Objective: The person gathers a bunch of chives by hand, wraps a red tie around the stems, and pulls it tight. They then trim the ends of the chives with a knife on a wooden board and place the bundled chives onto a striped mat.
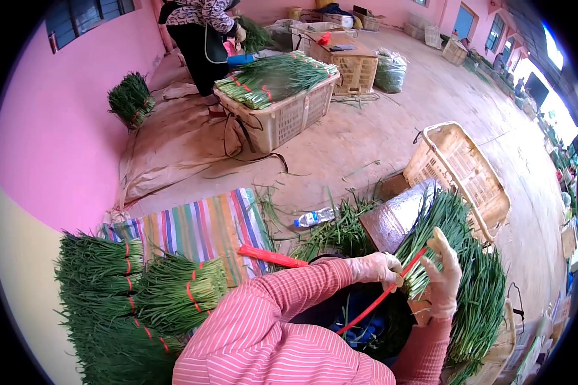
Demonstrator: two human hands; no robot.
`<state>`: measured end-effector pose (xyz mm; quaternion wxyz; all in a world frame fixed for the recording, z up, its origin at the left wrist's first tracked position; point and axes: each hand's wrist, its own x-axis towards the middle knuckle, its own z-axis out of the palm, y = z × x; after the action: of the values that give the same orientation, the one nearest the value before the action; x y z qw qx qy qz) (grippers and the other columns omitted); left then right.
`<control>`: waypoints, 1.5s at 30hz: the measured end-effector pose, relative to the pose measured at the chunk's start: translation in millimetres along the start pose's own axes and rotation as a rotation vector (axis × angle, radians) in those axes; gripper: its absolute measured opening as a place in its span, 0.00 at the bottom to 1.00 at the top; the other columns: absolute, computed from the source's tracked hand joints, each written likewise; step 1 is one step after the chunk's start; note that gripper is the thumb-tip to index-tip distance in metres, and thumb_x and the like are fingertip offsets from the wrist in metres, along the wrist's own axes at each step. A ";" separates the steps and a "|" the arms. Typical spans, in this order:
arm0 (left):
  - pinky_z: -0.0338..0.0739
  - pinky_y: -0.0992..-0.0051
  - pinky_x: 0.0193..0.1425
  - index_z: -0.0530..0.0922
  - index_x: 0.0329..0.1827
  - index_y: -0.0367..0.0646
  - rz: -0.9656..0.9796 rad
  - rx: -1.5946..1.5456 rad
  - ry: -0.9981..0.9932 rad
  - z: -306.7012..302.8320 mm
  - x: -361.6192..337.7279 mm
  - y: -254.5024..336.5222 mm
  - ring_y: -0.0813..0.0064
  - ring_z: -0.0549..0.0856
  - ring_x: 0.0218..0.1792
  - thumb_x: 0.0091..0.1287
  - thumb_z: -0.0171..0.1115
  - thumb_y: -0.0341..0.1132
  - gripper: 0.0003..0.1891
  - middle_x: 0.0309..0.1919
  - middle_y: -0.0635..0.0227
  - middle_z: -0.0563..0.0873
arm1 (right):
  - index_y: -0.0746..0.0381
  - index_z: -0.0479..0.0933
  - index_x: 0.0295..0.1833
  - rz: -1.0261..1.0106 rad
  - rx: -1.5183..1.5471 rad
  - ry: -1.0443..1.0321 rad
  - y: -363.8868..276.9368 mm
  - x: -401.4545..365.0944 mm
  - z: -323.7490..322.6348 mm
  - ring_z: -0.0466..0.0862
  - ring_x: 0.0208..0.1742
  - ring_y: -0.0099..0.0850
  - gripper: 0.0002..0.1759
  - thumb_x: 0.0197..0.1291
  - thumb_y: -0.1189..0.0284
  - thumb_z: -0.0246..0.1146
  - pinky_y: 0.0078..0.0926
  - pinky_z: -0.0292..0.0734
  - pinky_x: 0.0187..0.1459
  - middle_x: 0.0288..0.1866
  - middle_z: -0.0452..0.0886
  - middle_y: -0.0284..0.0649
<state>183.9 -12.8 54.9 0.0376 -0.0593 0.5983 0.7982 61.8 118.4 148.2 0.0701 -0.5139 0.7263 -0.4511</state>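
Note:
My left hand [376, 268], in a pale glove, is closed on a red strip [366, 312] near the cut ends of a bunch of long green stalks [420, 273]. The strip runs slantwise from low in the middle up toward my right hand [444, 276]. That gloved hand is raised beside the bunch with its fingers apart; whether it touches the strip is unclear. More loose green stalks [481, 289] lie to the right. Behind the bunch is a silvery wrapped block [401, 218]. A bundle of red strips [271, 256] lies left of my left forearm.
Tied green bundles [103, 276] are stacked at left on a striped mat [186, 224]. A water bottle [316, 217] lies ahead. An empty crate [459, 167] leans at right. Farther off, a person [202, 38] stands by a filled crate [282, 122].

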 end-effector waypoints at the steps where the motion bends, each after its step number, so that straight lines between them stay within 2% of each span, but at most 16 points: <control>1: 0.80 0.74 0.41 0.80 0.41 0.35 0.024 0.019 0.039 -2.2 2.3 -3.3 0.73 0.85 0.33 0.65 0.64 0.35 0.10 0.31 0.63 0.86 | 0.62 0.74 0.63 -0.007 0.048 0.044 6.3 -10.7 2.5 0.81 0.52 0.29 0.34 0.46 0.83 0.69 0.26 0.75 0.54 0.58 0.81 0.39; 2: 0.80 0.74 0.41 0.80 0.41 0.35 0.029 0.019 0.043 -3.6 4.1 -5.2 0.73 0.85 0.33 0.65 0.64 0.35 0.10 0.31 0.63 0.86 | 0.62 0.72 0.66 -0.014 0.097 0.089 12.7 -21.5 4.6 0.80 0.54 0.29 0.36 0.46 0.82 0.69 0.26 0.74 0.56 0.60 0.79 0.40; 3: 0.80 0.74 0.41 0.80 0.41 0.35 0.042 -0.026 0.083 -4.3 5.6 -6.8 0.74 0.85 0.33 0.66 0.65 0.35 0.11 0.31 0.63 0.86 | 0.63 0.70 0.67 -0.010 0.113 0.033 18.6 -32.8 5.4 0.80 0.55 0.31 0.35 0.50 0.81 0.68 0.26 0.73 0.58 0.62 0.77 0.42; 4: 0.80 0.75 0.41 0.80 0.41 0.36 0.056 -0.068 0.123 -5.9 7.1 -8.1 0.75 0.85 0.33 0.66 0.65 0.36 0.11 0.31 0.63 0.86 | 0.65 0.70 0.67 0.107 0.137 0.008 10.9 -46.1 6.6 0.79 0.56 0.31 0.33 0.52 0.81 0.67 0.27 0.72 0.59 0.61 0.78 0.42; 6: 0.79 0.75 0.42 0.80 0.40 0.36 0.072 -0.043 0.154 -7.9 10.4 -12.8 0.75 0.85 0.34 0.67 0.64 0.36 0.10 0.31 0.63 0.86 | 0.66 0.69 0.67 0.188 0.181 -0.013 17.6 -73.4 14.9 0.79 0.56 0.30 0.30 0.57 0.80 0.64 0.27 0.71 0.60 0.59 0.78 0.42; 8: 0.79 0.75 0.42 0.80 0.40 0.36 0.125 -0.073 0.212 -6.4 13.1 -16.0 0.76 0.85 0.34 0.67 0.64 0.35 0.10 0.32 0.63 0.86 | 0.69 0.67 0.68 0.402 0.407 -0.081 24.1 -98.5 25.6 0.77 0.58 0.29 0.27 0.64 0.76 0.60 0.27 0.69 0.62 0.60 0.76 0.41; 9: 0.80 0.75 0.39 0.80 0.39 0.36 0.178 -0.096 0.246 -6.1 16.3 -20.7 0.77 0.84 0.32 0.65 0.66 0.35 0.10 0.29 0.65 0.86 | 0.69 0.66 0.68 0.457 0.474 -0.110 29.4 -110.6 33.0 0.78 0.54 0.27 0.26 0.67 0.72 0.58 0.26 0.71 0.60 0.57 0.78 0.40; 14: 0.79 0.77 0.39 0.80 0.40 0.36 0.177 -0.137 0.268 -6.7 20.1 -22.0 0.78 0.84 0.32 0.66 0.65 0.35 0.10 0.31 0.66 0.86 | 0.70 0.67 0.67 0.684 0.749 -0.154 35.2 -148.3 67.1 0.81 0.51 0.28 0.26 0.68 0.70 0.58 0.24 0.76 0.53 0.52 0.81 0.43; 16: 0.79 0.77 0.40 0.80 0.40 0.36 0.194 -0.187 0.282 -7.5 23.9 -26.5 0.77 0.84 0.32 0.67 0.63 0.35 0.09 0.31 0.66 0.86 | 0.71 0.70 0.64 0.751 0.781 -0.163 33.9 -153.2 73.8 0.84 0.42 0.26 0.23 0.70 0.68 0.56 0.23 0.77 0.49 0.44 0.85 0.42; 19: 0.80 0.75 0.42 0.80 0.41 0.36 0.177 -0.154 0.277 -13.1 27.2 -30.2 0.75 0.85 0.34 0.67 0.64 0.34 0.09 0.33 0.64 0.86 | 0.71 0.78 0.55 0.756 0.733 -0.180 33.9 -159.2 79.0 0.83 0.34 0.24 0.21 0.71 0.63 0.53 0.19 0.77 0.41 0.35 0.86 0.38; 22: 0.81 0.73 0.43 0.80 0.41 0.37 0.153 -0.152 0.286 -15.0 29.2 -33.0 0.74 0.86 0.35 0.66 0.65 0.34 0.09 0.33 0.64 0.86 | 0.71 0.77 0.56 0.765 0.785 -0.193 37.1 -164.2 80.6 0.83 0.33 0.23 0.22 0.72 0.63 0.53 0.19 0.76 0.40 0.35 0.86 0.38; 25: 0.81 0.76 0.36 0.82 0.39 0.36 0.204 -0.155 0.341 -15.0 33.5 -38.2 0.75 0.85 0.30 0.66 0.63 0.33 0.07 0.30 0.64 0.86 | 0.71 0.77 0.57 0.761 0.807 -0.188 36.1 -166.0 82.2 0.82 0.33 0.21 0.20 0.72 0.66 0.52 0.18 0.76 0.41 0.35 0.86 0.38; 26: 0.81 0.76 0.36 0.82 0.39 0.36 0.217 -0.174 0.335 -16.8 36.6 -43.1 0.75 0.85 0.30 0.65 0.63 0.32 0.07 0.30 0.65 0.86 | 0.70 0.78 0.57 0.766 0.827 -0.182 36.4 -168.5 82.6 0.82 0.34 0.21 0.18 0.72 0.68 0.52 0.17 0.76 0.42 0.35 0.86 0.38; 33: 0.82 0.74 0.36 0.81 0.38 0.34 0.193 -0.144 0.369 -14.5 32.1 -33.5 0.72 0.86 0.29 0.64 0.64 0.32 0.08 0.30 0.63 0.86 | 0.69 0.77 0.57 0.777 0.811 -0.215 47.6 -179.1 93.0 0.82 0.36 0.21 0.19 0.71 0.66 0.54 0.18 0.75 0.43 0.36 0.86 0.37; 37: 0.83 0.72 0.42 0.79 0.41 0.34 0.134 -0.113 0.352 -16.2 30.2 -29.5 0.73 0.86 0.34 0.66 0.64 0.30 0.08 0.34 0.62 0.87 | 0.69 0.78 0.57 0.764 0.789 -0.212 44.1 -177.0 92.4 0.83 0.36 0.22 0.19 0.71 0.65 0.54 0.19 0.75 0.43 0.36 0.86 0.37; 45: 0.81 0.74 0.37 0.82 0.39 0.34 0.155 -0.127 0.393 -19.1 37.1 -39.1 0.75 0.85 0.31 0.64 0.64 0.31 0.08 0.30 0.64 0.86 | 0.68 0.78 0.57 0.794 0.819 -0.195 45.1 -178.1 93.0 0.83 0.37 0.22 0.19 0.72 0.66 0.54 0.19 0.76 0.44 0.36 0.86 0.37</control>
<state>153.3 -20.6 7.3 -0.1451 -0.1697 0.5453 0.8079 165.8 211.3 -3.2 0.4939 -0.1723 0.6196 -0.5852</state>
